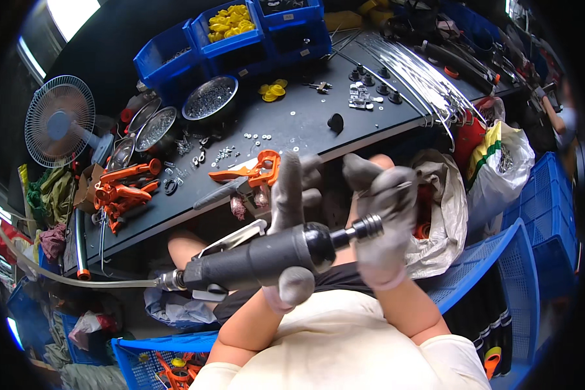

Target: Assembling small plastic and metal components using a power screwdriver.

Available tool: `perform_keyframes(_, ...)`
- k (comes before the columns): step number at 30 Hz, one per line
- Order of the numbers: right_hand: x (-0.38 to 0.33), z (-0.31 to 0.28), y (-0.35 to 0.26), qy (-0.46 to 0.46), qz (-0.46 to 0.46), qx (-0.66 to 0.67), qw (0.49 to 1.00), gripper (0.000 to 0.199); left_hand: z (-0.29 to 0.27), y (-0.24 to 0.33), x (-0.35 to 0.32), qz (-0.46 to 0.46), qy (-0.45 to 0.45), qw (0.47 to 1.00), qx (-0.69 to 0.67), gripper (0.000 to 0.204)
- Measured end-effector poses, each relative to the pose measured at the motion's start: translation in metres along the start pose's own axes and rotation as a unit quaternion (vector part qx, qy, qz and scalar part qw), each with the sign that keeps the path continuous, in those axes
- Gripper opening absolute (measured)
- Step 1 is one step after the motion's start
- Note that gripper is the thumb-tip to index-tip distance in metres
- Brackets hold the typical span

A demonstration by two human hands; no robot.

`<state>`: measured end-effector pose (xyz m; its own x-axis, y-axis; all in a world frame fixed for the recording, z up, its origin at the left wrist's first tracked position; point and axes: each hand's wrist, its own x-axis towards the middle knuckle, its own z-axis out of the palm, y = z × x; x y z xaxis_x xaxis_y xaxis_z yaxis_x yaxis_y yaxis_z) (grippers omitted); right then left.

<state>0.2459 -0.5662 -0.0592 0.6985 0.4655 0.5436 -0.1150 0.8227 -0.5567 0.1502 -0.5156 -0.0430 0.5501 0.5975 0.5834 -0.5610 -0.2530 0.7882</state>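
Note:
My left hand (286, 201), in a grey-white glove, is closed on a black air-powered driver (250, 261). Its thumb presses the near side while the other fingers rise behind the body. The tool lies sideways before me, its metal socket tip (368, 227) pointing right. My right hand (389, 208), also gloved, is raised beside that tip; motion blurs its partly bent fingers, and I cannot make out anything in them. Just beyond my left hand, an orange plastic part with a lever (261, 170) sits at the bench's near edge, next to a grey handle (218, 194).
A clear hose (84, 282) trails left from the tool. On the dark bench (305, 123) are metal bowls of small hardware (209, 97), orange parts (123, 192), thin metal rods (422, 81) and blue bins (169, 55). A white sack (448, 221) and blue crates (523, 279) stand at right.

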Motion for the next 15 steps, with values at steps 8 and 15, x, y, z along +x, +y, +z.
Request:
perform_keyframes(8,0.005,0.013,-0.02,-0.154,0.085,-0.11,0.978,0.047,-0.001,-0.003,0.005,0.052,0.002,0.99,-0.129,0.117)
perform_keyframes(15,0.046,0.047,-0.03,-0.214,-0.108,-0.203,0.949,0.028,-0.019,0.061,-0.012,-0.175,0.006,0.984,-0.017,0.078)
